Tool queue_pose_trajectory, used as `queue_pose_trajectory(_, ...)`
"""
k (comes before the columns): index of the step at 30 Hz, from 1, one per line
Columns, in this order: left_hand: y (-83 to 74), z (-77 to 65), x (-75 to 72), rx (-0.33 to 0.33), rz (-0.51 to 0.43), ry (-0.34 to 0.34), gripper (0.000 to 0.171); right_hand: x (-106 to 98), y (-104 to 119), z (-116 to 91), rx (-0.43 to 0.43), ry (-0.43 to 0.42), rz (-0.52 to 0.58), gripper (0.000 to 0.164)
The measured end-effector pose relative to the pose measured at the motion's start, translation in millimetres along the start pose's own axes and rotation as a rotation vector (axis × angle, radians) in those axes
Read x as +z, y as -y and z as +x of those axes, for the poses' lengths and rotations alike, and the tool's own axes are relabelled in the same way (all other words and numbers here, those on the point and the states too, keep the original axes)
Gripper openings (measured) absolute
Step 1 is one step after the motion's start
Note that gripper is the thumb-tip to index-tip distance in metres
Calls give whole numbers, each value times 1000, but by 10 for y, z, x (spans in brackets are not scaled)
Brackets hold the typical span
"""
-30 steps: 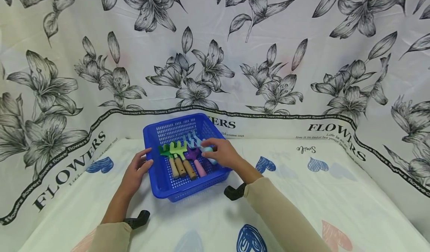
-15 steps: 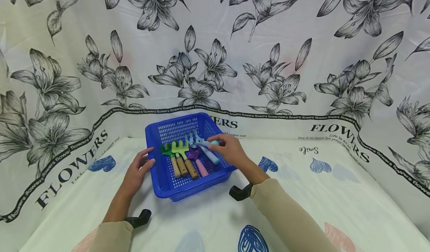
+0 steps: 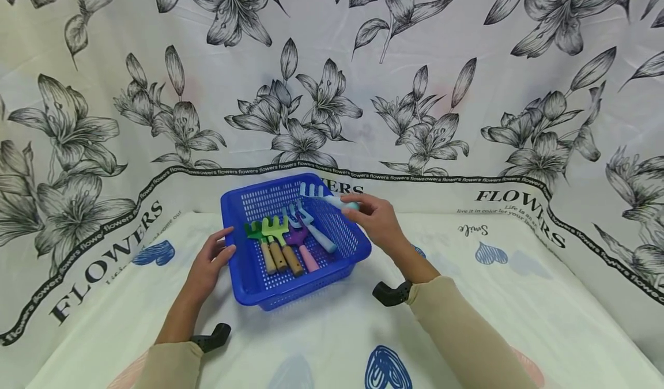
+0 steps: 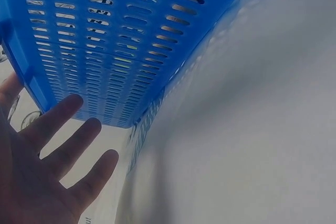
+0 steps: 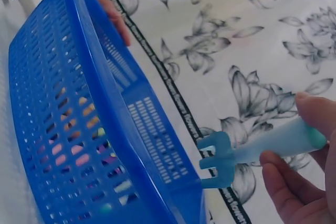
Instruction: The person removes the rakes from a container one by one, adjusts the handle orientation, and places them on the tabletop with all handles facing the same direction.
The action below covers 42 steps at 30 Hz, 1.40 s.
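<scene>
My right hand pinches a small light-blue hand rake by its handle, near the mint end. Its tines point left, over the far right part of the blue plastic basket. At the basket's left rim is my left hand; in the left wrist view its fingers are spread and mostly straight beside the slotted wall. Inside the basket lie a dark-green rake, a light-green rake, both wooden-handled, a purple one with a pink handle and another light-blue rake.
A white cloth with printed hearts covers the table. Behind the basket rises a white flower-printed curtain. The basket stands left of the middle, with cloth surface extending to its right.
My right hand has lifted the light-blue rake up from among the others and carried it back and to the right. The left hand has stayed at the rim.
</scene>
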<state>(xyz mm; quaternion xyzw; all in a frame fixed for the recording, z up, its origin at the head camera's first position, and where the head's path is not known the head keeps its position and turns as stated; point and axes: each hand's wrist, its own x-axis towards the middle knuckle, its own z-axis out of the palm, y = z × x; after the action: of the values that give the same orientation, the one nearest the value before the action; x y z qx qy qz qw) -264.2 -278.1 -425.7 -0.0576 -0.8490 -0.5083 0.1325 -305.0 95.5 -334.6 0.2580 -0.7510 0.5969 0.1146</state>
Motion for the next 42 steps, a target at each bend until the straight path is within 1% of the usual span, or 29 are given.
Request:
queue_pose_trajectory(7, 1, -12, 3, -6, 1, -1, 60, -156, -22, -94, -56, -64, 64, 27)
queue_pose_trajectory(11, -3, -7, 5, -5, 7, -6, 61, -234, -93, -179, -64, -115, 19, 28)
queue_pose_trajectory(15, -3, -8, 11, -5, 4, -5, 61, -313, -174, -259, -19, -144, -12, 28)
queue_pose_trajectory(19, 4, -10, 12, -9, 6, -3, 61, -380, -258, -320, 60, -147, -32, 30)
queue_pose_trajectory(22, 17, -2, 7, -12, 8, -2, 61, -414, -324, -365, 117, -156, -83, 30)
queue_pose_trajectory(27, 39, 17, 3, -19, 6, 0, 60, -446, -438, -435, 171, -182, -153, 30)
queue_pose_trajectory(29, 37, 16, 2, -20, 5, 0, 61, -448, -468, -464, 192, -195, -176, 30)
queue_pose_trajectory(30, -18, -3, -1, -22, 4, 1, 61, -448, -484, -480, 202, -201, -189, 29)
queue_pose_trajectory(31, -22, -4, -2, -23, 6, 0, 61, -445, -492, -498, 214, -207, -198, 28)
queue_pose_trajectory(35, -33, -7, -4, -24, 10, 1, 61, -431, -552, -550, 232, -231, -269, 28)
queue_pose_trajectory(36, -32, -5, -4, -26, 11, 1, 61, -426, -566, -561, 228, -235, -286, 28)
queue_pose_trajectory(37, 19, 15, -2, -25, 16, 0, 61, -421, -581, -570, 226, -239, -300, 28)
queue_pose_trajectory(42, 40, 28, 6, -24, 13, 4, 61, -416, -705, -609, 192, -238, -372, 27)
